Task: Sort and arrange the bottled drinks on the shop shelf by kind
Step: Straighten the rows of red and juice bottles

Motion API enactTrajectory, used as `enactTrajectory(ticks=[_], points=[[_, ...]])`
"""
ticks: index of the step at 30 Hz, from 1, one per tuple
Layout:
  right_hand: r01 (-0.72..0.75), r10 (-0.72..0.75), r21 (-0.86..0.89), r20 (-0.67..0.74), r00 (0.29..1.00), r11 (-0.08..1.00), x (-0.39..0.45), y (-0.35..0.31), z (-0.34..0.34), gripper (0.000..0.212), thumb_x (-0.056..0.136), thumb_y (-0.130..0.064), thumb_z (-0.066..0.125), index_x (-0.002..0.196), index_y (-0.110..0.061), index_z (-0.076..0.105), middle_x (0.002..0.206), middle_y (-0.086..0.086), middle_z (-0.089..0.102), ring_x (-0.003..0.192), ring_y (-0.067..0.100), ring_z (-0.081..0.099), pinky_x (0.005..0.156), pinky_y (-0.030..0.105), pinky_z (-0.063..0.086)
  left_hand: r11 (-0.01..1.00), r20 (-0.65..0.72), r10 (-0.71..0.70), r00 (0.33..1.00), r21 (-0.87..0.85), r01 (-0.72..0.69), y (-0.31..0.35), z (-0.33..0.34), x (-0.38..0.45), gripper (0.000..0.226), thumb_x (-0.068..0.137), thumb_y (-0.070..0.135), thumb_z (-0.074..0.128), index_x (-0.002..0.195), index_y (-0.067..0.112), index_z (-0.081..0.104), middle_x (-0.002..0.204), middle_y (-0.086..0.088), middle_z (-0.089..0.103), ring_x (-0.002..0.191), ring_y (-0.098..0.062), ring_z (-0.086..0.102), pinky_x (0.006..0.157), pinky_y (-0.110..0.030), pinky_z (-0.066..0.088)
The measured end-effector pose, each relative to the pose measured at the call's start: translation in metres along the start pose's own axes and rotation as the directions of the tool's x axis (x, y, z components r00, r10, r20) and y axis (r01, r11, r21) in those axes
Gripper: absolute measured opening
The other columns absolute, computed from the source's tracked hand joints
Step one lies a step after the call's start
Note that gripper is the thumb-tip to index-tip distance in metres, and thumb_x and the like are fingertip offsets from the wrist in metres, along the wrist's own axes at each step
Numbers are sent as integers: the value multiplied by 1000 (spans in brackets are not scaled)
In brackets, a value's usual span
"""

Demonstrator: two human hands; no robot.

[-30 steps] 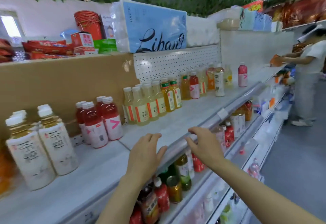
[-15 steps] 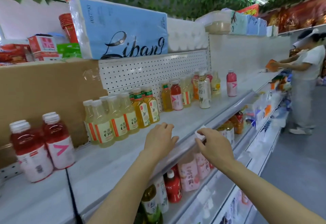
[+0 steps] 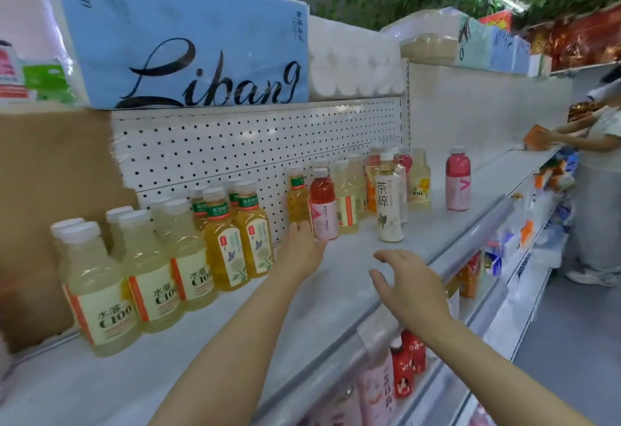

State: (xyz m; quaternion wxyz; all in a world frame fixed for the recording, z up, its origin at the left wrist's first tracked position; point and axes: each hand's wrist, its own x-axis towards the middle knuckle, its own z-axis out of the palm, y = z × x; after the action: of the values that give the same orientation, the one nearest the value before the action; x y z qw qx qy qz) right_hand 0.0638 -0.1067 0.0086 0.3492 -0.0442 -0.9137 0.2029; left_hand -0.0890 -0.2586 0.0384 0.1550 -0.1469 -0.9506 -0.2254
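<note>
Left hand (image 3: 300,251): fingers straight, tips at base of red bottle (image 3: 324,205) near the shelf (image 3: 339,291) back. Right hand (image 3: 408,286): loosely curled, holding nothing, above shelf front. Pale C100 bottles (image 3: 148,278) grouped left, upright.

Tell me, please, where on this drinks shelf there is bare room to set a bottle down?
The shelf is bare along its front, from the pale C100 bottles past both hands to the lip. Another bare patch lies between the white tea bottle and the lone pink bottle. Against the pegboard behind the tea bottle, it is crowded.
</note>
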Motion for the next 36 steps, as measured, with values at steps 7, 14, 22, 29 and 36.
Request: enactTrajectory(ticks=[7,14,22,29,36], points=[[93,-98,87,52,994,992,73,23,33,38,95,-33,55,130,-21,56,122,-1,61,116,19,53,87,29,42,928,-220,-267,938,-321,189,21,12,91,63,100,36,51,147,0,28,148,-19,34,135,-33,38,110,-42,35],[241,-263,217,83,961,946,161,22,65,44,94,-29,53,136,-16,48,127,4,55,116,23,48,92,32,39,829,-261,-462,848,-467,308,16,22,161,75,92,55,57,141,2,35,140,-16,38,126,-34,43,102,-44,39],[232,-244,273,10,970,934,242,4,110,61,95,-30,52,146,-9,27,140,8,44,127,24,36,107,35,32,848,-205,-407,890,-446,285,-24,43,187,39,90,50,61,111,17,56,101,-1,68,89,-17,66,80,-39,56],[256,-263,72,115,958,964,288,-9,118,47,97,-24,44,139,-4,34,132,16,50,121,31,37,98,36,33,878,-226,-371,901,-402,261,-15,22,133,26,94,33,59,112,19,46,100,1,64,85,-13,62,66,-29,47],[231,-262,239,109,959,943,284,-14,125,45,96,-36,52,128,-4,45,131,16,43,112,30,47,95,35,40,921,-236,-366,900,-233,313,-8,9,92,91,67,42,87,140,22,36,130,0,46,119,-19,50,102,-43,48]])
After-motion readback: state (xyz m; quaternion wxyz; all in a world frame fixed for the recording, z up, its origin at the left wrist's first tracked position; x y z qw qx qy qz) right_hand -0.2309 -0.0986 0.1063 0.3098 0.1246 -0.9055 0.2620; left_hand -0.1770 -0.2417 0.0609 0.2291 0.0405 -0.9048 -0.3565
